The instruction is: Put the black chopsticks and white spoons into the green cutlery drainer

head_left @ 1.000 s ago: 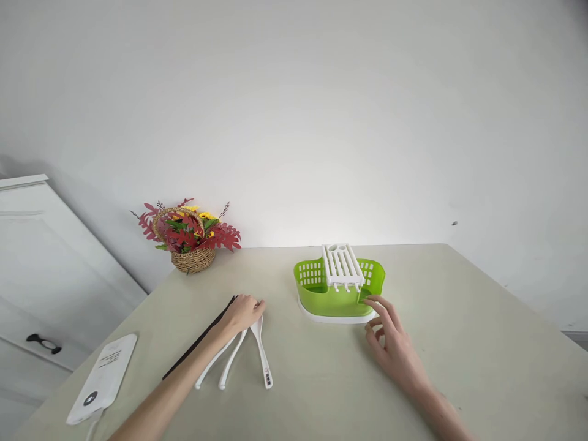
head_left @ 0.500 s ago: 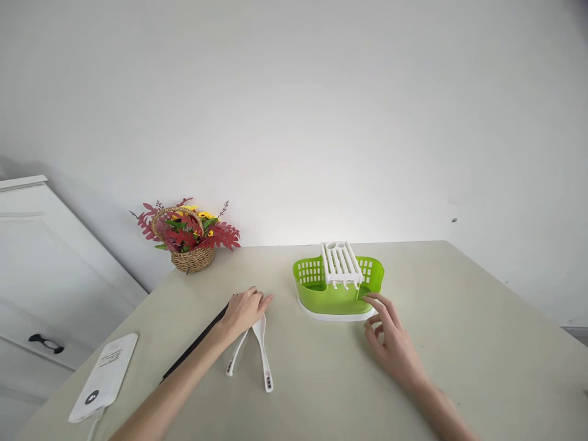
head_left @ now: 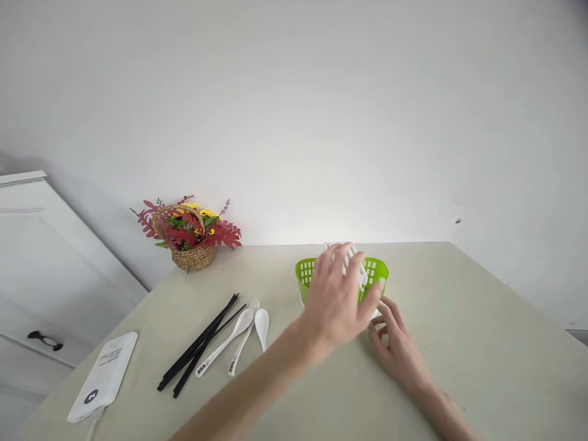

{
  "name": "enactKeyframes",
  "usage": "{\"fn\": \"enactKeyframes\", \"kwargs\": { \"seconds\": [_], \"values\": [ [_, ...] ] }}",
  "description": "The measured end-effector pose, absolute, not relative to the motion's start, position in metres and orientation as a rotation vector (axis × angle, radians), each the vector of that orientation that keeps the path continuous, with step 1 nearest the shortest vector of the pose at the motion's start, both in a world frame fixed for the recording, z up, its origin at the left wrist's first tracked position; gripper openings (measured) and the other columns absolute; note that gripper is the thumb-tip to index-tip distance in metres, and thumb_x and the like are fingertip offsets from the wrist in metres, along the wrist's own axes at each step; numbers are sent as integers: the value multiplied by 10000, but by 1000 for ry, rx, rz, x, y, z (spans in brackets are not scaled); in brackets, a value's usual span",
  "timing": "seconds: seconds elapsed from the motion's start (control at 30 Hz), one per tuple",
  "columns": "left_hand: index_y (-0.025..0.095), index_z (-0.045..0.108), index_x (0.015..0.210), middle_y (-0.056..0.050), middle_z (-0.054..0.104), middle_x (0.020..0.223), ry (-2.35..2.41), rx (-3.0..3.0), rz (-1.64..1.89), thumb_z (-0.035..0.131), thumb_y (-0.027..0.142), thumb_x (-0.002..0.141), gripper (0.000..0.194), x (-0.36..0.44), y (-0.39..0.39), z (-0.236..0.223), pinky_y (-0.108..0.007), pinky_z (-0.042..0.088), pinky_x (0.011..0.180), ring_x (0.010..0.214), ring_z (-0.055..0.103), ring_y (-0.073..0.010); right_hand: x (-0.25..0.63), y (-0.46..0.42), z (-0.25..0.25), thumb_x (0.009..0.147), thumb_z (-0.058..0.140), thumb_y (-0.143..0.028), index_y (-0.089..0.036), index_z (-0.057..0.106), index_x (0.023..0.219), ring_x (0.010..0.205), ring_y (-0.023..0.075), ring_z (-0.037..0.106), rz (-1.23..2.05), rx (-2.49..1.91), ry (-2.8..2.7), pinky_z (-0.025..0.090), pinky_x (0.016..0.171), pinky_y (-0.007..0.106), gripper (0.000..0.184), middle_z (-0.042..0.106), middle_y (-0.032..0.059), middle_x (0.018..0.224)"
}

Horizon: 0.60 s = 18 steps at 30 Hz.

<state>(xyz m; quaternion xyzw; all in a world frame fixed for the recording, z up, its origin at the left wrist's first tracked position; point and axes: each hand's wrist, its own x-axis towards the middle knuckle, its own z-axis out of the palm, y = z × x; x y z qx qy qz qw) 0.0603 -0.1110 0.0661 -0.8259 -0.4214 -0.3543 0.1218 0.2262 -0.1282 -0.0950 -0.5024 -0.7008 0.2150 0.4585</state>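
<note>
My left hand [head_left: 334, 300] is over the front of the green plastic basket [head_left: 304, 277], its fingers spread and nothing visible in them. It covers much of the slotted white rack [head_left: 357, 260] on the basket, and I cannot tell whether it touches it. My right hand [head_left: 397, 343] lies by the basket's right front corner, its fingers loosely curled and apart. Its fingertips are near the white base, partly behind my left thumb. To the left, several black chopsticks [head_left: 197, 347] lie crossed beside white spoons, among them a front spoon [head_left: 225, 346] and a right spoon [head_left: 261, 326].
A wicker basket of artificial flowers [head_left: 193, 258] stands at the back left. On the table's left lies a white power bank [head_left: 105, 373] with a cable. Beyond that edge is a white cabinet [head_left: 46, 269]. A plain wall [head_left: 294, 122] rises behind the table [head_left: 441, 294].
My left hand has moved right, from above the spoons and chopsticks to over the green basket. The spoons and chopsticks are now uncovered. My right hand has hardly moved.
</note>
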Motion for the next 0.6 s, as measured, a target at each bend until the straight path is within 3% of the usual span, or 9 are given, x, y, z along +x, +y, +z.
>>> {"fn": "enactKeyframes", "kwargs": {
  "seconds": [0.07, 0.13, 0.3, 0.47, 0.6],
  "values": [
    [135, 429, 1491, -205, 436, 1606, -1255, -2392, -899, 465, 510, 1026, 598, 80, -112, 48, -576, 370, 1204, 1530, 343, -363, 227, -128, -96, 1023, 461, -321, -309, 452, 1431, 805, 159, 680, 530, -1236, -1724, 594, 607, 299, 408, 449, 136, 1513],
    [96, 381, 1529, -236, 394, 1630, -1287, -2356, -764, 460, 466, 1036, 621, 85, -105, 32, -584, 363, 1213, 1543, 324, -378, 227, -128, -96, 1026, 450, -308, -311, 452, 1434, 830, 157, 683, 532, -1235, -1735, 600, 629, 298, 408, 443, 131, 1515],
    [110, 488, 1480, -178, 533, 1551, -1250, -2284, -693, 441, 258, 1033, 474, 57, -77, 18, -498, 375, 1230, 1474, 464, -309, 223, -131, -96, 1024, 396, -243, -329, 394, 1501, 916, 158, 691, 465, -1189, -1733, 619, 742, 329, 484, 360, 128, 1582],
    [181, 598, 1397, -117, 611, 1488, -1325, -2208, -793, 546, 240, 966, 437, 2, -56, 30, -518, 423, 1180, 1385, 559, -293, 220, -131, -99, 1030, 393, -262, -327, 370, 1511, 900, 160, 696, 459, -1228, -1648, 610, 673, 318, 486, 372, 140, 1554],
    [203, 634, 1354, -89, 655, 1438, -1396, -2111, -858, 529, 215, 974, 395, -53, -44, 34, -476, 445, 1158, 1382, 564, -270, 222, -128, -107, 1036, 401, -310, -316, 402, 1472, 872, 160, 693, 484, -1236, -1656, 605, 657, 315, 436, 427, 141, 1485]
  ]
}}
